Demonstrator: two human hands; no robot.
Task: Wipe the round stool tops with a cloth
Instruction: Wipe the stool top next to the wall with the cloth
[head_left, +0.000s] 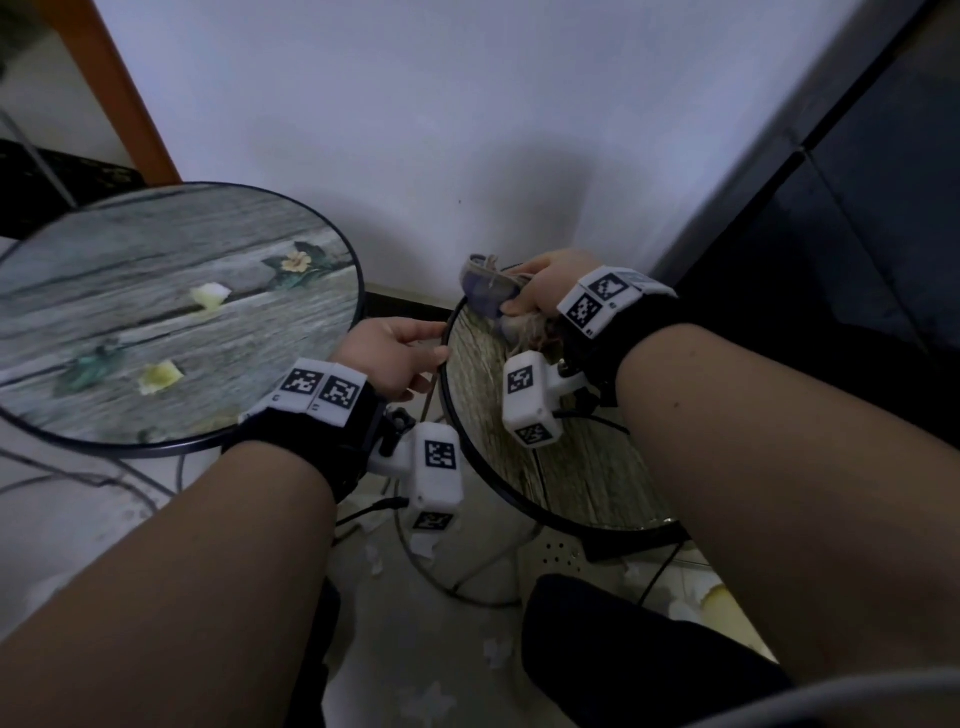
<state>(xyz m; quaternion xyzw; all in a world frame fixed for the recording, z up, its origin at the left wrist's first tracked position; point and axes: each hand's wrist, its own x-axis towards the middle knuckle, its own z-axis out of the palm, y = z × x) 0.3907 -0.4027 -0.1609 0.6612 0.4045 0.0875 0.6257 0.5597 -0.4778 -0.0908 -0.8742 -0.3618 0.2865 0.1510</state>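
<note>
Two round stool tops fill the view, both printed with a weathered-plank pattern inside a thin dark rim. The smaller stool (582, 483) stands on the right, its top tilted toward the wall, and a crumpled cloth (488, 291) of pale and bluish fabric lies against its far edge. The right hand (545, 283) grips that cloth, its fingers (514, 309) curled round the bunched fabric and pressing it onto the top near the rim. The left hand (395, 358) holds the smaller stool's left rim, thumb and fingertips pinching the dark edge. Just left of it, close but not touching as far as can be told, is the larger stool (171, 317), whose top shows painted yellow flowers, green leaves and pale petals. Each wrist wears a black band (358, 441) carrying white blocks with black-and-white square markers, and thin dark cables trail from them. Under the smaller stool a metal ring of its frame (467, 597) shows above a pale floor (415, 649) dotted with faint star shapes. A white wall (415, 130) rises behind both stools, a dark cabinet (857, 234) stands on the right, and an orange-brown wooden strip (124, 93) slants at upper left.
</note>
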